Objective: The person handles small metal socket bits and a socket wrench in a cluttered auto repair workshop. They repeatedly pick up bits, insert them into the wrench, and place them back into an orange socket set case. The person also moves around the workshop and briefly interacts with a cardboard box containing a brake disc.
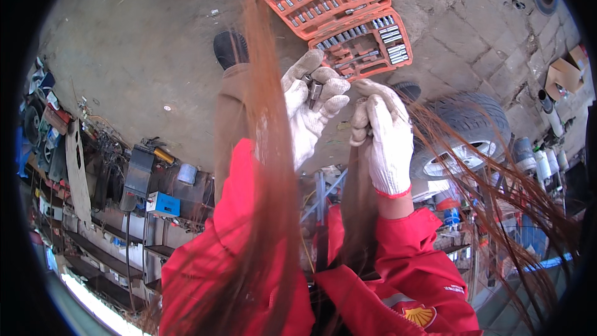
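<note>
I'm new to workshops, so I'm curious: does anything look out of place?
Yes: long reddish hair hangs across the view, passing in front of the left hand near its wrist and the red left sleeve. Odd, because it partly hides both.

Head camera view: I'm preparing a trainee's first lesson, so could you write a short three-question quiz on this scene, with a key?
1. Multiple choice: what does the left gloved hand hold?
A) a hammer
B) a metal socket
C) a paintbrush

2. True or false: the orange socket case lies open.

3. Fill in the blank: in the picture, the wheel with the black tyre appears to the ____ of the right gloved hand.

Key: 1. B; 2. true; 3. right.
</note>
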A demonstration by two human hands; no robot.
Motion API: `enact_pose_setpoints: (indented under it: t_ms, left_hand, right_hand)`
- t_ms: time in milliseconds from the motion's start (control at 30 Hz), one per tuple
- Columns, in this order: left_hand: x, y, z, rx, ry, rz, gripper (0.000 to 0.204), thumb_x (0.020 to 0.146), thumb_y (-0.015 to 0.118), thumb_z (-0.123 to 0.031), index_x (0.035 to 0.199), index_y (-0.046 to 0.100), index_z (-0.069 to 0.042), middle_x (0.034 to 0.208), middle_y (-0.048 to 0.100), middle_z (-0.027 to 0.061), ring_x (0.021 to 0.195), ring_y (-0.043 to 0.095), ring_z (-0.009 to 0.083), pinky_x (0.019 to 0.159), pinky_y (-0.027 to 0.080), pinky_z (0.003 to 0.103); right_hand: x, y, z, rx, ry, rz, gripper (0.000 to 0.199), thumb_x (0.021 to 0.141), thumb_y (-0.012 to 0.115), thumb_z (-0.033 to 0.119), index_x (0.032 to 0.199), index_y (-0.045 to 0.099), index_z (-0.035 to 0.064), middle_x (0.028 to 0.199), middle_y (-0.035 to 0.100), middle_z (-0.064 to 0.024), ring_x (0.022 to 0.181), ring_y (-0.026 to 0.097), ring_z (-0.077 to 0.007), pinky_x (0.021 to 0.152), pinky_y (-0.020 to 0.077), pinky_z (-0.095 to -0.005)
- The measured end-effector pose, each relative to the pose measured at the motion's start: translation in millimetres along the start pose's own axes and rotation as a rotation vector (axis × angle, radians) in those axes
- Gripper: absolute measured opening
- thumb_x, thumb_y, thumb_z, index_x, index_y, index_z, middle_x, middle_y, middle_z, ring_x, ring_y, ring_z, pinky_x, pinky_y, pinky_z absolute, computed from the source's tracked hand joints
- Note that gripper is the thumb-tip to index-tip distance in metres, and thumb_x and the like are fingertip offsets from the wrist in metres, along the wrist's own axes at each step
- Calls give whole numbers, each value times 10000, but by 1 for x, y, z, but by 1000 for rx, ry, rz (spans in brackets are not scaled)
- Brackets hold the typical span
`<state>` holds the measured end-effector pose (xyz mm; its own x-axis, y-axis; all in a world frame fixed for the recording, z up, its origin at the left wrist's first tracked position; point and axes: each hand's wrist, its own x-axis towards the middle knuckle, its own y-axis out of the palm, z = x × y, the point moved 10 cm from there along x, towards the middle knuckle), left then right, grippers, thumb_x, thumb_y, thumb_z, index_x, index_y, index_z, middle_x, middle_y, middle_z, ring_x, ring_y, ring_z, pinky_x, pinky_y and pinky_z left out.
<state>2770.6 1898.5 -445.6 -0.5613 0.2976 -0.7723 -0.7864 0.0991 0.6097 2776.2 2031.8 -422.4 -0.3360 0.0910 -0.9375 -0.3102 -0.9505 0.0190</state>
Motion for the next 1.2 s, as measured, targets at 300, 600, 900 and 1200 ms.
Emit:
enact_pose_setpoints:
  t_ms: [300, 600, 900, 1200]
  left_hand:
    - [1, 13, -2, 28, 63, 23, 485, 962, 535, -96, 1404, 366, 11, 1322, 454, 180, 1248, 495, 314, 1078, 426, 475]
    - [0, 14, 4, 264, 59, 0, 549, 935, 587, -168, 1406, 377, 20, 1410, 451, 187, 1318, 438, 322, 1117, 360, 430]
    - [-3, 9, 13, 346, 27, -27, 519, 945, 560, -147, 1401, 395, 38, 1403, 471, 196, 1307, 456, 317, 1116, 356, 422]
    - [-5, -5, 19, 383, -51, -148, 435, 936, 581, -120, 1311, 478, 76, 1307, 550, 171, 1186, 553, 256, 1022, 444, 351]
  right_hand:
    - [-10, 11, 28, -231, -451, 105, 236, 939, 556, 25, 1166, 608, -16, 1058, 649, -94, 779, 561, -70, 646, 459, -202]
    - [-26, 23, 48, -538, -659, 17, 407, 752, 759, 34, 1141, 643, -6, 1077, 654, -105, 956, 607, -177, 871, 478, -298]
    - [-23, 33, 45, -714, -603, 47, 494, 715, 795, 64, 1183, 639, 31, 1019, 660, -99, 824, 607, -187, 722, 494, -291]
    - [-28, 25, 58, -710, -743, -16, 260, 796, 689, 0, 1055, 666, 11, 1033, 675, -116, 874, 629, -219, 814, 496, -319]
